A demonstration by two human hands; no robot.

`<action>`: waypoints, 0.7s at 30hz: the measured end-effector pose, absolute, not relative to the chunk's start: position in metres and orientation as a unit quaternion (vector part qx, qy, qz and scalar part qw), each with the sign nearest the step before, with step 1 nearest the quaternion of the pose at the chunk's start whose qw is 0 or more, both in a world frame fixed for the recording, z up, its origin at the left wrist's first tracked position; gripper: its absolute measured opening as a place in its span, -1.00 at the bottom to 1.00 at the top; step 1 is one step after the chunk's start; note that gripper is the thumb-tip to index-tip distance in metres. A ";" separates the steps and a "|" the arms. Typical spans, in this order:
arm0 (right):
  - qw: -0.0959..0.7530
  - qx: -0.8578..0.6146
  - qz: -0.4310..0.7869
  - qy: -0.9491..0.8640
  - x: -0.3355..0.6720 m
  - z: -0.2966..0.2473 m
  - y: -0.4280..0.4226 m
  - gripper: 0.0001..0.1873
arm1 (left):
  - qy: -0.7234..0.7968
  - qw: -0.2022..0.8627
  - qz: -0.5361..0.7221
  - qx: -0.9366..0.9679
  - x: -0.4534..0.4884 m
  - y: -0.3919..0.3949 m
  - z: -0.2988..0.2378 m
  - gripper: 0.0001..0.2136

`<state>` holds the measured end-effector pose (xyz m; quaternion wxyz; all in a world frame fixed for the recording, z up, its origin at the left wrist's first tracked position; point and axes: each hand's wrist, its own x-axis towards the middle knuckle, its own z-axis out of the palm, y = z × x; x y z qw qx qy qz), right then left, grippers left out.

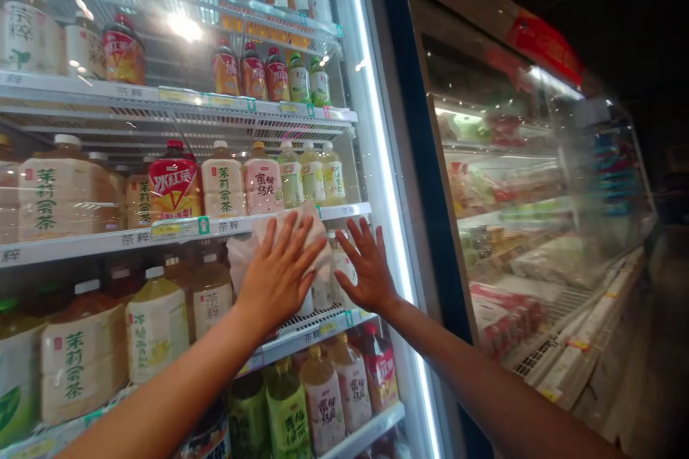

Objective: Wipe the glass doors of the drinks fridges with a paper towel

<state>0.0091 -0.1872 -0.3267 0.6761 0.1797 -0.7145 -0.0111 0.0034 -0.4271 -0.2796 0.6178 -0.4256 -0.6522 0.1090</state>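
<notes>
My left hand [283, 269] lies flat with fingers spread over a pale, thin cloth [242, 251], pressing it against the glass front of a lit drinks fridge. The cloth sticks out on both sides of the hand and hides some bottles behind it. Close by, my right hand [371, 269] is raised with fingers stretched apart and holds nothing; whether its palm touches the glass I cannot tell. Behind the glass, a pink-labelled bottle [263, 179] and a white-labelled tea bottle [222, 179] stand on the shelf just above my left hand.
Fridge shelves [177, 229] carry many upright bottles, among them a red-labelled one [175, 179]. A bright light strip [382, 129] and a dark blue frame [430, 129] edge the fridge. To the right stands an open chilled display [506, 229] with packaged goods, blurred.
</notes>
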 end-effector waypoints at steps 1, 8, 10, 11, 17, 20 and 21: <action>0.677 0.181 -0.011 -0.713 0.009 -0.327 -0.187 -0.20 | -0.643 0.609 0.129 -0.445 0.005 -0.428 -0.299 -0.42; 0.672 0.186 -0.018 -0.716 0.010 -0.324 -0.180 -0.23 | -0.637 0.587 0.173 -0.469 0.014 -0.484 -0.310 -0.41; 0.668 0.165 -0.007 -0.725 0.012 -0.330 -0.189 -0.22 | -0.671 0.614 0.122 -0.398 0.014 -0.493 -0.291 -0.39; 0.668 0.146 0.008 -0.730 0.014 -0.336 -0.199 -0.22 | -0.684 0.620 0.104 -0.370 0.014 -0.497 -0.295 -0.37; 0.633 0.131 0.098 -0.757 0.043 -0.405 -0.307 -0.16 | -0.724 0.568 0.118 -0.373 0.037 -0.543 -0.447 -0.31; 0.618 0.149 0.111 -0.764 0.047 -0.430 -0.351 -0.16 | -0.734 0.576 0.095 -0.349 0.039 -0.571 -0.445 -0.32; 0.619 0.145 0.121 -0.762 0.046 -0.435 -0.361 -0.15 | -0.735 0.593 0.074 -0.320 0.038 -0.579 -0.431 -0.32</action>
